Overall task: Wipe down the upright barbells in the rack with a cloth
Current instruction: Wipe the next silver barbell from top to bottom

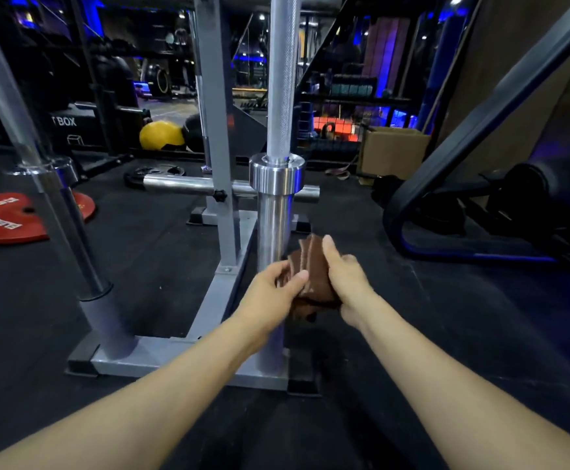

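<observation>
Both hands hold a brown cloth (307, 276) just beside the lower sleeve of the nearer upright barbell (278, 96), which stands in a socket at the front right corner of the grey steel rack (188, 359). The right hand (346, 283) has its fingers curled around the folded cloth, thumb stretched up along its near face. The left hand (273, 293) pinches the cloth's left edge between thumb and curled fingers, right in front of the sleeve. Whether the cloth touches the metal cannot be told, as the hands cover that spot. A second barbell (29, 147) leans tilted in the socket at the rack's front left corner. Behind the rack's far left side, a red weight plate (2, 218) lies flat on the black rubber floor (158, 266). Farther back sit a yellow ball (160, 135) and, to the right, a cardboard box (392, 152).
</observation>
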`<state>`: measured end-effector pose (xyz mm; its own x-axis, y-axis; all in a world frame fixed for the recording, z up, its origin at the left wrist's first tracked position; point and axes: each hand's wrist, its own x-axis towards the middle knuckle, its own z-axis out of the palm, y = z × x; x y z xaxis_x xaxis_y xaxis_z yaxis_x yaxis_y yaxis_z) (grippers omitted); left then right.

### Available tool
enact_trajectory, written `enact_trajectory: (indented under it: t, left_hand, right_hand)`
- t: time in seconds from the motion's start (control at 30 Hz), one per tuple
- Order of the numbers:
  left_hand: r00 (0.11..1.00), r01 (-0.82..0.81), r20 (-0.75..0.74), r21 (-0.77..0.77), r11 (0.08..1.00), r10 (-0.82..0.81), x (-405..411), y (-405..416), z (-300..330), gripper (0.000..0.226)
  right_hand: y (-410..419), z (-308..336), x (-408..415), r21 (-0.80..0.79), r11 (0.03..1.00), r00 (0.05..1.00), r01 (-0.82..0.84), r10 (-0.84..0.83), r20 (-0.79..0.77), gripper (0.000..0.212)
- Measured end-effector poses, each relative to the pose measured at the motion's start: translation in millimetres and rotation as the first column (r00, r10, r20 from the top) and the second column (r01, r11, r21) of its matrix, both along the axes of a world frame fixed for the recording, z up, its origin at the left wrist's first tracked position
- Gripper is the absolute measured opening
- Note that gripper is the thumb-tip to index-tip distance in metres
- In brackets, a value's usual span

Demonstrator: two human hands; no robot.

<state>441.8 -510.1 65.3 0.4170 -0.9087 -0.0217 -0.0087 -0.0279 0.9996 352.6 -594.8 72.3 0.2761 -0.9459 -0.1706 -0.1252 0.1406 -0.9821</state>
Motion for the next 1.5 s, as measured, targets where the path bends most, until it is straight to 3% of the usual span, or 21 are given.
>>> enact_trajectory:
  t: [0.07, 0.13, 0.23, 0.33, 0.4, 0.47, 0.6, 0.77, 0.9, 1.03, 1.17, 1.27, 1.33, 1.5]
  left_hand:
    - [0.995, -0.01, -0.097, -0.023, 1.0, 0.008, 0.3, -1.5, 11.2, 0.024]
    - [0.97, 0.018, -0.244, -0.007, 1.0, -0.019, 5.3, -0.7, 20.5, 0.026]
    - [0.931, 0.145, -0.341, 0.023, 0.989, -0.129, 8.2, 4.0, 25.4, 0.032]
    - [0.989, 0.093, -0.118, 0.034, 0.995, -0.088, 11.7, 3.3, 28.8, 0.027]
    - [0.987, -0.115, 0.109, -0.075, 0.991, 0.122, 24.7, -0.7, 31.8, 0.019]
    - [0.934, -0.256, 0.207, -0.182, 0.949, 0.291, 38.6, 0.6, 33.3, 0.014]
    - [0.91, -0.253, 0.275, -0.223, 0.942, 0.309, 53.1, 1.8, 25.6, 0.025]
    - [0.948, -0.164, 0.224, -0.267, 0.95, 0.227, 57.0, -7.2, 16.8, 0.032]
    - [0.957, -0.138, 0.219, -0.237, 0.962, 0.192, 59.3, -4.1, 13.4, 0.033]
    - [0.97, -0.098, 0.197, -0.21, 0.973, 0.14, 56.3, 4.4, 14.5, 0.036]
    - [0.968, -0.121, 0.194, -0.203, 0.972, 0.161, 59.1, 3.8, 12.7, 0.034]
    - [0.97, -0.112, 0.195, -0.169, 0.979, 0.145, 63.1, 2.9, 5.2, 0.03]
    - [0.972, -0.105, 0.195, -0.151, 0.983, 0.133, 66.0, 0.4, -2.2, 0.031]
    - [0.974, -0.089, 0.197, -0.114, 0.989, 0.11, 64.2, 0.5, -11.5, 0.033]
  right_hand:
    - [4.9, 7.7, -5.0, -0.067, 0.986, 0.986, -0.155, 0.159, 0.052, 0.114]
    - [2.2, 7.4, -13.2, -0.186, 0.943, 0.961, -0.276, 0.275, -0.032, 0.107]
    - [2.1, 2.2, -17.6, -0.339, 0.905, 0.963, -0.258, 0.212, -0.167, 0.078]
    - [-0.5, 3.9, -10.4, -0.357, 0.934, 0.999, -0.027, 0.017, -0.033, 0.058]
    - [-3.1, 19.8, -3.4, -0.366, 0.925, 0.993, 0.1, -0.117, -0.023, 0.052]
    - [-4.8, 42.2, 8.1, -0.401, 0.911, 0.986, 0.094, -0.141, -0.09, 0.044]
    - [12.7, 69.0, 29.8, -0.524, 0.846, 0.974, -0.104, -0.02, -0.225, 0.059]
    - [14.8, 53.1, 34.6, -0.65, 0.746, 0.908, -0.147, -0.159, -0.387, 0.052]
    - [16.9, 47.1, 38.2, -0.637, 0.754, 0.892, -0.161, -0.166, -0.421, 0.049]
    - [22.8, 28.8, 30.6, -0.481, 0.834, 0.836, -0.272, -0.042, -0.547, 0.049]
    - [20.8, 51.4, 35.1, -0.585, 0.802, 0.929, -0.123, -0.115, -0.353, 0.045]
    - [26.1, 57.0, 41.5, -0.668, 0.739, 0.927, -0.083, -0.19, -0.324, 0.043]
    - [28.1, 45.0, 43.1, -0.681, 0.726, 0.908, -0.096, -0.217, -0.359, 0.045]
    - [31.5, 2.0, 40.9, -0.472, 0.849, 0.814, -0.238, -0.091, -0.574, 0.05]
